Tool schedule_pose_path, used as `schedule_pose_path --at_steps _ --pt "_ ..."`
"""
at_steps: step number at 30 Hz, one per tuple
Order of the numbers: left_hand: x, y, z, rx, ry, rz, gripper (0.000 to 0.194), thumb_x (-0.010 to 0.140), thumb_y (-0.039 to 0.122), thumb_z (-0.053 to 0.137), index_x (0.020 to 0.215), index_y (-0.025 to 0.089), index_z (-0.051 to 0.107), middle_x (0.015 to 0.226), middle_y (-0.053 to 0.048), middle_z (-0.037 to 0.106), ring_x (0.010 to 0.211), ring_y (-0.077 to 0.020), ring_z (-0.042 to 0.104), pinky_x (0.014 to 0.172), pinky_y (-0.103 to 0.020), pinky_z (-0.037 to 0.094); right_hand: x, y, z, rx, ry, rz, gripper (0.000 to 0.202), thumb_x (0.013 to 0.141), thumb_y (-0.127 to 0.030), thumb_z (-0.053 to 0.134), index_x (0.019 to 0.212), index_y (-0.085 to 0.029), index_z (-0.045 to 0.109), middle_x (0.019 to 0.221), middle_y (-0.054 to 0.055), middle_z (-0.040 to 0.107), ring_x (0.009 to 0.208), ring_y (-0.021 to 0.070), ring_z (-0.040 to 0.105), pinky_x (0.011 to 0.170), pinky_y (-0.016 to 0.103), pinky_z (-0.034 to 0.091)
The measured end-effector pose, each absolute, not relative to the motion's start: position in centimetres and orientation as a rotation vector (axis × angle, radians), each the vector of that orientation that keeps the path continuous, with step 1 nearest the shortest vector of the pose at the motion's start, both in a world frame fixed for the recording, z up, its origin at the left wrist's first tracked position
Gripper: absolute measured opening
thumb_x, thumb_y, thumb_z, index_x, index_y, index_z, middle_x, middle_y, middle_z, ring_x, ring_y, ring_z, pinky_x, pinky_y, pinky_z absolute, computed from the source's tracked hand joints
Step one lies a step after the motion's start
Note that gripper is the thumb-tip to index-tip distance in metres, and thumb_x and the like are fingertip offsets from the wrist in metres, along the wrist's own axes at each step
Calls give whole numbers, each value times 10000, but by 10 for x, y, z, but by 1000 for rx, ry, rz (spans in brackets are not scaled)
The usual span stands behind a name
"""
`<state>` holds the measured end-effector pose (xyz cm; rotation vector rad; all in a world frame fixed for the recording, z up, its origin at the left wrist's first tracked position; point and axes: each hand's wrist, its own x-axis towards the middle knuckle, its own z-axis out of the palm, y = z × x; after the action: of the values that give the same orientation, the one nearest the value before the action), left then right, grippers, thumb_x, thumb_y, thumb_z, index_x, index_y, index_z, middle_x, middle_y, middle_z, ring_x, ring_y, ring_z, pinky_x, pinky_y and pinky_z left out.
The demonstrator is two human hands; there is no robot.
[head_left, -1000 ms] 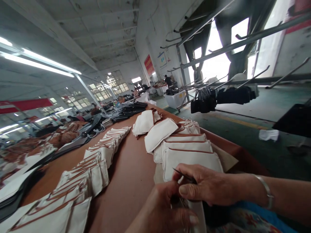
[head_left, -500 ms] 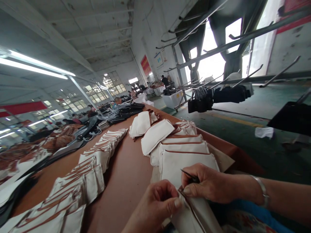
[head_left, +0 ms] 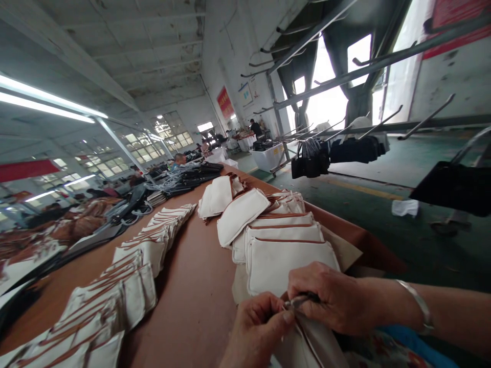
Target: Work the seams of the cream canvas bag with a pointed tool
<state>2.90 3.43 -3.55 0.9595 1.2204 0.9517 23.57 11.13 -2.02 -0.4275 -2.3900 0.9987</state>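
Bottom centre of frame: left hand pinches top edge of a cream canvas pouch w/ brown trim. Right hand closed around thin dark metal tool, tip at that same edge. Just above: stack of finished pouches on brown table. Second pouch row runs lower left.

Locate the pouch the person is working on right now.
In the head view, bottom centre-right: the white pouch is pinched between the left hand and right hand, just below the pouch stack.
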Motion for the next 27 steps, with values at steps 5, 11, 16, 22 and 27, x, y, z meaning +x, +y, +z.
schedule_pose_path --at_steps 5,11,16,22,27 --pt "37 32 -24 949 1247 949 297 621 346 827 615 143 611 546 41 519 515 -72 337 516 -226 205 238 109 -23 -361 -2519 726 113 847 -244 507 828 -157 577 810 69 613 713 176 520 693 319 408" --pt "49 31 -17 1059 1289 859 92 618 226 635 588 170 570 511 53 488 475 -71 308 490 -232 185 234 119 -18 -785 -2028 1854 206 898 -357 479 796 -178 491 666 -27 523 464 76 368 441 207 315" --pt "50 33 -15 1117 1395 798 143 634 292 619 606 162 566 550 45 481 516 -81 329 524 -238 209 243 122 -7 -559 -2094 1659 299 882 -431 608 841 -139 556 722 -21 526 647 92 440 577 200 361" --pt "56 32 -2 1256 1518 679 139 709 293 583 669 160 592 596 55 462 549 -92 325 507 -234 218 241 118 -4 -691 -2380 1505 227 715 -306 724 829 -133 632 666 -56 527 607 86 431 515 186 327" --pt "56 35 -9 1485 1652 616 165 733 223 510 687 139 645 637 22 496 634 -134 429 569 -249 300 233 117 -12 -844 -2227 1627 90 699 -173 603 762 -126 648 615 -53 534 583 84 427 504 181 322"
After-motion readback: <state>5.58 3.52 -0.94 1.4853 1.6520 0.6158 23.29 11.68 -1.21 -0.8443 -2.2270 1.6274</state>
